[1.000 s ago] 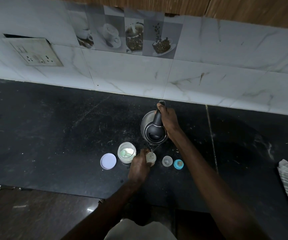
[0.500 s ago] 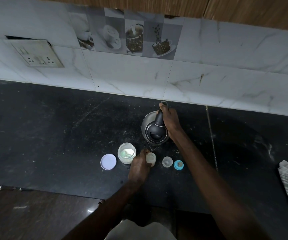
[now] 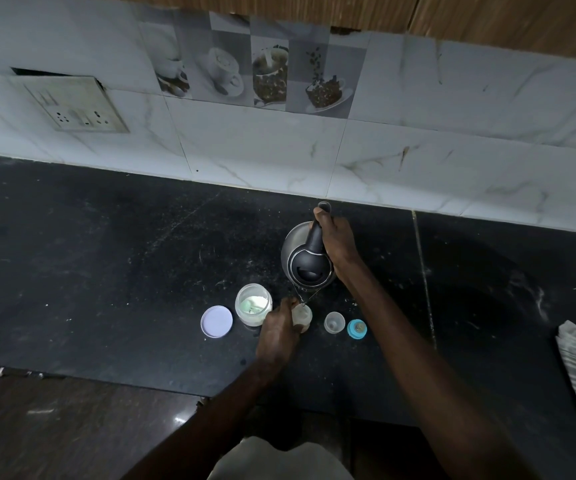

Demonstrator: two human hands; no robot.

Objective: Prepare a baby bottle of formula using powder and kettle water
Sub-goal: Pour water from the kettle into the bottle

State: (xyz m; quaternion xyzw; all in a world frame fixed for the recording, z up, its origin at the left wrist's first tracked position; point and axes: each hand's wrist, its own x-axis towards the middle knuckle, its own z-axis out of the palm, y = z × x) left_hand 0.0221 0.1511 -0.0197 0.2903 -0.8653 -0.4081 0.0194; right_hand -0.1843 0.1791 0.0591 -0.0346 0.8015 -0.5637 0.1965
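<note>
On the black bench (image 3: 106, 271) we tipped the kettle (image 3: 309, 265) with our right hand (image 3: 336, 242), grip wrapped tight round its handle, spout over the baby bottle (image 3: 303, 315). Our left hand (image 3: 277, 332) clasped that bottle upright — the powder jar (image 3: 253, 304) just beside at nine o'clock, its lid (image 3: 216, 321) beyond; cap (image 3: 334, 322) and teat ring (image 3: 356, 329) at three o'clock.

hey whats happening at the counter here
A person is filling a baby bottle from a kettle. The right hand holds the kettle by its handle, tipped with the spout just above the bottle's mouth, while the left hand steadies the bottle on the black counter. An open powder jar and its lid sit to the left; a clear cap and blue teat ring wait on the right.
</note>
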